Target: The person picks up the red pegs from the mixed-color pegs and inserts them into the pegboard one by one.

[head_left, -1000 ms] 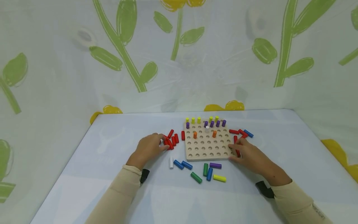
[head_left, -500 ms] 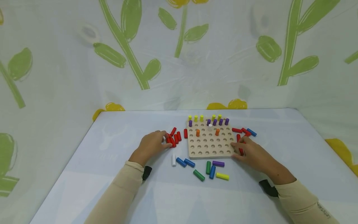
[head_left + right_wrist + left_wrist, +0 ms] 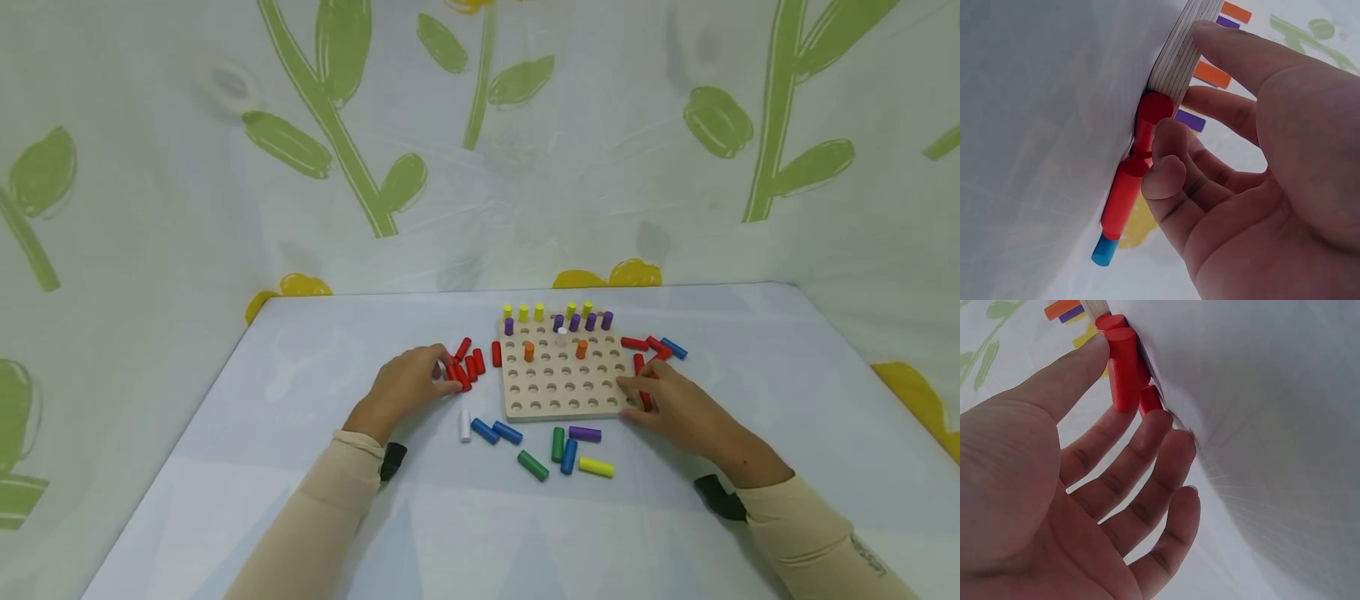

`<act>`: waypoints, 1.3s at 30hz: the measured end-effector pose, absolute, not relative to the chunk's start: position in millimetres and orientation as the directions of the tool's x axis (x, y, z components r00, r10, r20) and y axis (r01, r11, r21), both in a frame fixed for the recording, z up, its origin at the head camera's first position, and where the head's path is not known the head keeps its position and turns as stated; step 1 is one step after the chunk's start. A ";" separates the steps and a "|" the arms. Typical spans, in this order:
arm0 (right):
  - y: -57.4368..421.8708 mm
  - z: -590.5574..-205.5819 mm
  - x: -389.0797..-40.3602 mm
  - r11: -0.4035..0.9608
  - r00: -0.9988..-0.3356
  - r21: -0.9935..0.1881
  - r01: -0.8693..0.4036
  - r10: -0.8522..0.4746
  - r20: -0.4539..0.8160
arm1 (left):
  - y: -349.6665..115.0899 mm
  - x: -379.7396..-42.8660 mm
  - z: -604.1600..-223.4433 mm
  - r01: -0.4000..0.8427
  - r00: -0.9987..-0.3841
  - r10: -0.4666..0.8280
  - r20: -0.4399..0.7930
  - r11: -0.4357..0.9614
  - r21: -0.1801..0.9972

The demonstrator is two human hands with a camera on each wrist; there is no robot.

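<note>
My left hand (image 3: 405, 385) is at the loose red pegs left of the wooden pegboard (image 3: 562, 415). In the left wrist view its thumb and index finger pinch one red peg (image 3: 1124, 375), with the other fingers loosely bent. My right hand (image 3: 681, 414) grips the board's near right corner, the thumb on the layered edge (image 3: 1179, 62) and the index finger on top. More red pegs (image 3: 1121, 197) lie beside its curled fingers. Yellow, purple, orange and white pegs stand in the board, among them an orange peg (image 3: 581, 350).
Before the board lie a white peg (image 3: 465, 427), blue pegs (image 3: 507, 432), green pegs (image 3: 533, 466), a purple peg (image 3: 585, 434) and a yellow peg (image 3: 596, 467). Another blue peg (image 3: 674, 348) lies at the right. A flower-printed cloth (image 3: 480, 208) hangs behind the table.
The head view has shifted slightly. Both hands keep nearly the same places, the left at the red pegs and the right on the board's corner.
</note>
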State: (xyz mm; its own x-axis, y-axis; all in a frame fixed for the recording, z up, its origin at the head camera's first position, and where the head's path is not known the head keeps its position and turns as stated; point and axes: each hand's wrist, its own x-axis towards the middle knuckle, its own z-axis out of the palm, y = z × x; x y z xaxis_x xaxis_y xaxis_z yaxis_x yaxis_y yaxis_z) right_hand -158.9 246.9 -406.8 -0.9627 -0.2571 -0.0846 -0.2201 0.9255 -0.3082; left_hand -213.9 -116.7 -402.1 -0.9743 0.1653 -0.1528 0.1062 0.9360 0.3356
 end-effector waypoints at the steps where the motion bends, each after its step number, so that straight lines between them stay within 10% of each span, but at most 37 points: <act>1: 247.1 -406.7 -159.1 0.926 -0.963 -0.308 -0.218 -0.255 -0.084 | -116.4 -213.7 -401.9 0.108 -0.975 0.167 -0.149 0.934 0.342; 39: 248.7 -409.3 -159.2 0.922 -0.964 -0.313 -0.229 -0.259 -0.056 | -107.0 -212.4 -404.6 0.110 -0.959 0.230 -0.167 0.842 0.528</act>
State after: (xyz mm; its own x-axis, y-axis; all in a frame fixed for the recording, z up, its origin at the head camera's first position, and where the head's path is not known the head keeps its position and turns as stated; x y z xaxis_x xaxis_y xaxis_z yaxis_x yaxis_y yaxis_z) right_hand -159.2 248.7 -409.3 -0.9644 -0.2587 -0.0555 -0.2293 0.9217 -0.3128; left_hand -212.4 -107.0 -404.6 -0.9587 0.2300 -0.1671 0.1099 0.8419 0.5283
